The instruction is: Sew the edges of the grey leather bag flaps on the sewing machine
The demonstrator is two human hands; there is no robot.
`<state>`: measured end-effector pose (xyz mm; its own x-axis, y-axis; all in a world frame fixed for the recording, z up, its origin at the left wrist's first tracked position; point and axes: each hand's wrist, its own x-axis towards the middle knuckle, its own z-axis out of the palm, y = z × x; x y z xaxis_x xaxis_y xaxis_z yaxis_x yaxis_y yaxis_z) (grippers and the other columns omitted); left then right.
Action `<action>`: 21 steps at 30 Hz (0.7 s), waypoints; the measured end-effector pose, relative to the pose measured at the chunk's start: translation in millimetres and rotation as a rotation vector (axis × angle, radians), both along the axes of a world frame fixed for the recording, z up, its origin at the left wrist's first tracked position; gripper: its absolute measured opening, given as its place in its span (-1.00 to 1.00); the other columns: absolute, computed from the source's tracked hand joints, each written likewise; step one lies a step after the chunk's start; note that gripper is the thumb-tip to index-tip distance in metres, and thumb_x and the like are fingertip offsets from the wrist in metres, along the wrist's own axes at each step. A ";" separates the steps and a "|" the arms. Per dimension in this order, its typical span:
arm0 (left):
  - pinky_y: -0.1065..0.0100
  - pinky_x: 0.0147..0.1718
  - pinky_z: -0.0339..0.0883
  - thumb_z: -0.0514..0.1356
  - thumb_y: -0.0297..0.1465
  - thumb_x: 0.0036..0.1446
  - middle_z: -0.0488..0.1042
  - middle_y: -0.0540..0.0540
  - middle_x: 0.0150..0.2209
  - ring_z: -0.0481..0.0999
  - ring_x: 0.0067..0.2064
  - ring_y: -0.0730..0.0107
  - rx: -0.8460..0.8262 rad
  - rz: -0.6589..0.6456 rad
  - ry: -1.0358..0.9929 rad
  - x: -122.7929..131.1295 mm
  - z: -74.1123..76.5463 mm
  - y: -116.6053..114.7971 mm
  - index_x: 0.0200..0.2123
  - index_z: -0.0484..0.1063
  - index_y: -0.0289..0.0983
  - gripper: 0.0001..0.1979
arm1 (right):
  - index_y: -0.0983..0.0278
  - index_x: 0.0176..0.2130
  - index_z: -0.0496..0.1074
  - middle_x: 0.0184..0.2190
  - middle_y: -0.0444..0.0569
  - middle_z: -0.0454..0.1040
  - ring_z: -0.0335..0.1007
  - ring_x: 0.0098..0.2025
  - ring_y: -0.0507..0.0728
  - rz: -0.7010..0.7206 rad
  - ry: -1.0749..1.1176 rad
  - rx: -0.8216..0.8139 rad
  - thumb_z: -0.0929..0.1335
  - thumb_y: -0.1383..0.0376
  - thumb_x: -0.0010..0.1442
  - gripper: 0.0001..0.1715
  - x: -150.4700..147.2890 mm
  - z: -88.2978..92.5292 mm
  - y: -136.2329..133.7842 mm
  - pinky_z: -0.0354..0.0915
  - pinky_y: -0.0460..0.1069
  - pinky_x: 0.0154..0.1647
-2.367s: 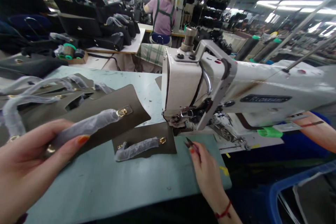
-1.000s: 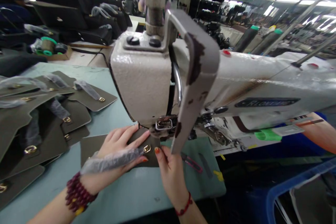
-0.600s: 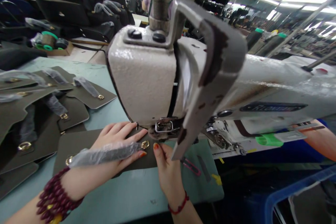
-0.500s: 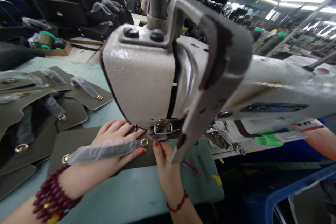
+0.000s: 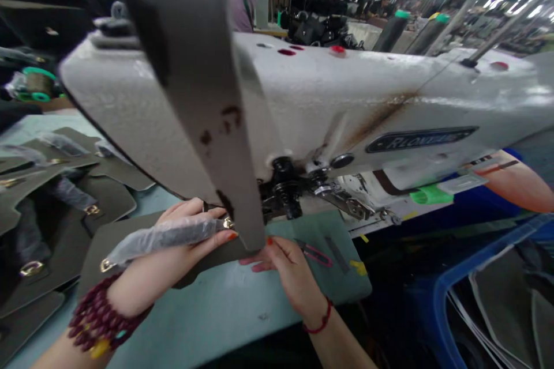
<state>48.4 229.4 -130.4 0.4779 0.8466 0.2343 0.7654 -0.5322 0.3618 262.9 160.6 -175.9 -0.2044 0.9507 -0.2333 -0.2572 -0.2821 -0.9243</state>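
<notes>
My left hand [image 5: 190,236] lies flat with fingers stretched over a dark grey-brown panel [image 5: 101,236]. Its wrist passes beneath a plastic-wrapped handle [image 5: 168,236], fixed to the panel by gold buckles. The sewing machine [image 5: 182,132] stands over the panel's far end, and its metal guard bar [image 5: 208,86] blocks sight of the needle area. Just right of the bar's lower tip is my right hand [image 5: 288,268], thumb and forefinger pinched together and other fingers stretched out to the left. Whatever may be between those fingertips is too small to make out.
More panels with wrapped handles [image 5: 82,196] overlap at left. Pink-handled snips [image 5: 318,255] and a dark flat strip [image 5: 337,253] lie right of my right hand. A blue bin [image 5: 441,300] with flat pieces stands at lower right. Thread cones [image 5: 392,31] rise behind the machine.
My right hand has moved right and slightly down, away from the panel's edge by the needle area. My left hand stays on the panel. The view has shifted, bringing the guard bar closer.
</notes>
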 end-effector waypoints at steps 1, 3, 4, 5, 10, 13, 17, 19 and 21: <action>0.20 -0.34 0.38 0.02 0.00 0.22 0.48 -0.08 -0.42 0.49 -0.36 0.18 -0.025 -0.006 0.003 1.4 4.1 -0.2 -0.29 0.57 -0.13 -0.57 | 0.33 -0.24 0.51 -0.39 -0.01 0.51 0.55 -0.34 0.12 -0.004 0.023 -0.002 0.27 -0.09 0.28 -0.45 0.7 -0.2 -0.9 0.45 -0.03 -0.26; 0.21 -0.32 0.43 -0.05 -0.01 0.24 0.52 -0.09 -0.35 0.52 -0.30 0.18 -0.076 -0.034 -0.016 4.9 12.1 -0.6 -0.35 0.57 -0.12 -0.53 | 0.32 -0.24 0.52 -0.40 -0.03 0.52 0.55 -0.33 0.10 -0.007 0.039 0.024 0.28 -0.07 0.29 -0.47 0.4 0.9 -1.3 0.44 -0.06 -0.26; 0.21 -0.29 0.45 -0.05 -0.02 0.24 0.53 -0.09 -0.31 0.53 -0.28 0.19 -0.097 -0.047 -0.040 6.7 15.6 -0.5 -0.35 0.57 -0.12 -0.53 | 0.31 -0.23 0.52 -0.40 -0.04 0.53 0.55 -0.33 0.09 -0.005 0.037 0.045 0.27 -0.07 0.30 -0.48 -0.3 2.2 -1.0 0.43 -0.07 -0.26; 0.22 -0.26 0.46 -0.05 -0.03 0.24 0.54 -0.09 -0.28 0.54 -0.25 0.19 -0.114 -0.054 -0.064 8.5 18.6 -0.4 -0.33 0.56 -0.12 -0.54 | 0.30 -0.23 0.52 -0.40 -0.05 0.53 0.55 -0.34 0.09 -0.003 0.028 0.067 0.27 -0.06 0.30 -0.49 -1.2 3.6 -0.6 0.42 -0.07 -0.26; 0.20 -0.17 0.48 -0.04 -0.06 0.23 0.54 -0.10 -0.30 0.55 -0.23 0.18 -0.152 -0.078 -0.110 15.1 26.7 1.6 -0.34 0.54 -0.14 -0.57 | 0.30 -0.23 0.53 -0.40 -0.07 0.53 0.53 -0.33 0.10 -0.010 -0.072 0.164 0.28 0.01 0.32 -0.57 -3.9 10.0 1.5 0.38 -0.08 -0.29; 0.19 -0.11 0.46 -0.08 -0.07 0.24 0.53 -0.14 -0.26 0.55 -0.17 0.17 -0.131 -0.078 -0.114 16.5 29.0 1.5 -0.34 0.53 -0.15 -0.55 | 0.30 -0.26 0.52 -0.38 -0.09 0.52 0.51 -0.30 0.08 -0.011 -0.127 0.243 0.32 0.07 0.31 -0.63 -5.0 11.0 3.5 0.33 -0.12 -0.33; 0.13 -0.04 0.43 -0.08 -0.01 0.23 0.55 -0.13 -0.21 0.55 -0.11 0.14 -0.124 -0.073 -0.095 16.8 31.7 -0.4 -0.30 0.53 -0.14 -0.52 | 0.32 -0.35 0.51 -0.48 -0.13 0.47 0.45 -0.40 0.05 -0.051 -0.220 0.247 0.34 0.10 0.30 -0.64 -8.7 8.6 7.6 0.25 -0.15 -0.42; 0.17 -0.10 0.45 -0.06 0.03 0.21 0.56 -0.12 -0.24 0.56 -0.16 0.15 -0.158 -0.054 -0.109 16.0 31.9 -0.4 -0.30 0.53 -0.15 -0.51 | 0.33 -0.42 0.50 -0.55 -0.14 0.43 0.43 -0.45 0.04 -0.073 -0.246 0.220 0.34 0.10 0.29 -0.61 -11.1 5.5 9.1 0.21 -0.16 -0.47; 0.21 -0.20 0.46 -0.06 0.06 0.20 0.55 -0.11 -0.28 0.56 -0.23 0.18 -0.188 -0.037 -0.099 14.1 30.2 0.6 -0.32 0.53 -0.15 -0.49 | 0.32 -0.43 0.52 -0.56 -0.12 0.45 0.45 -0.46 0.05 -0.081 -0.210 0.194 0.35 0.08 0.28 -0.59 -13.4 1.8 9.7 0.23 -0.15 -0.47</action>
